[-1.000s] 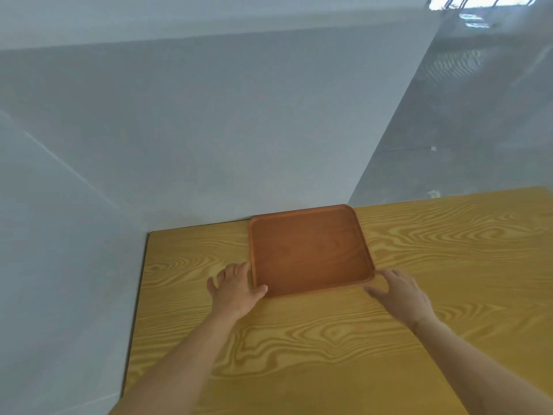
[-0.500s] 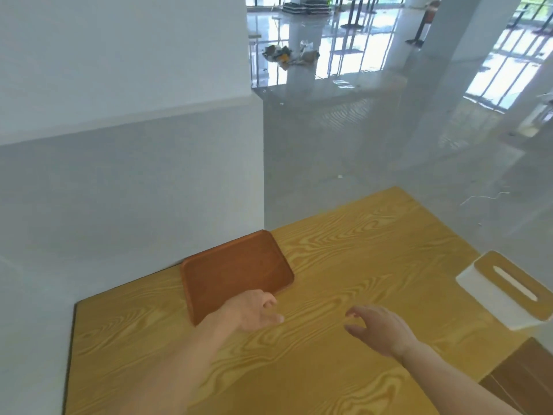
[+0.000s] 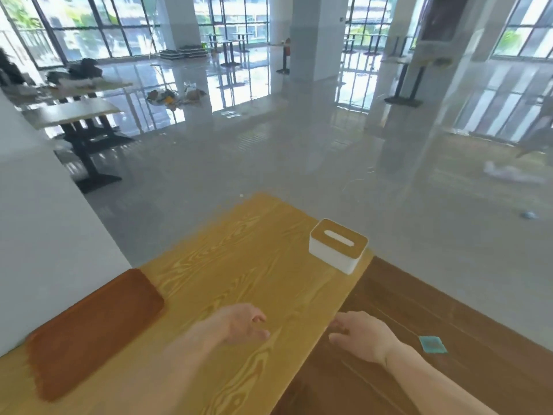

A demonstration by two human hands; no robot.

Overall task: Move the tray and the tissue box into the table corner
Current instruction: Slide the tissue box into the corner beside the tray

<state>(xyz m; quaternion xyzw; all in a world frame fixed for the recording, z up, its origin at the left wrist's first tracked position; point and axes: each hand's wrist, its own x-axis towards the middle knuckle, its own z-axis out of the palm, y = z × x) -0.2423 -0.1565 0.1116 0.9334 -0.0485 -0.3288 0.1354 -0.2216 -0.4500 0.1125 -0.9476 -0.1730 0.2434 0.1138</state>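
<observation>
The brown wooden tray (image 3: 89, 330) lies flat on the yellow wooden table (image 3: 239, 265), at the left against the white wall. A white tissue box (image 3: 338, 245) with a wooden slotted lid stands near the table's far right edge. My left hand (image 3: 242, 324) hovers over the table's middle, empty, fingers loosely curled and apart, to the right of the tray. My right hand (image 3: 362, 335) hangs past the table's right edge, also empty with fingers apart, well short of the tissue box.
A dark brown wooden surface (image 3: 419, 310) adjoins the table on the right, with a small teal square (image 3: 432, 344) on it. A white wall (image 3: 45, 220) borders the table's left. Beyond lies a shiny grey floor with other tables (image 3: 74, 112).
Both hands came off the tray, which stays by the wall. The view swung right, bringing the tissue box into sight. Both hands moved right, away from the tray.
</observation>
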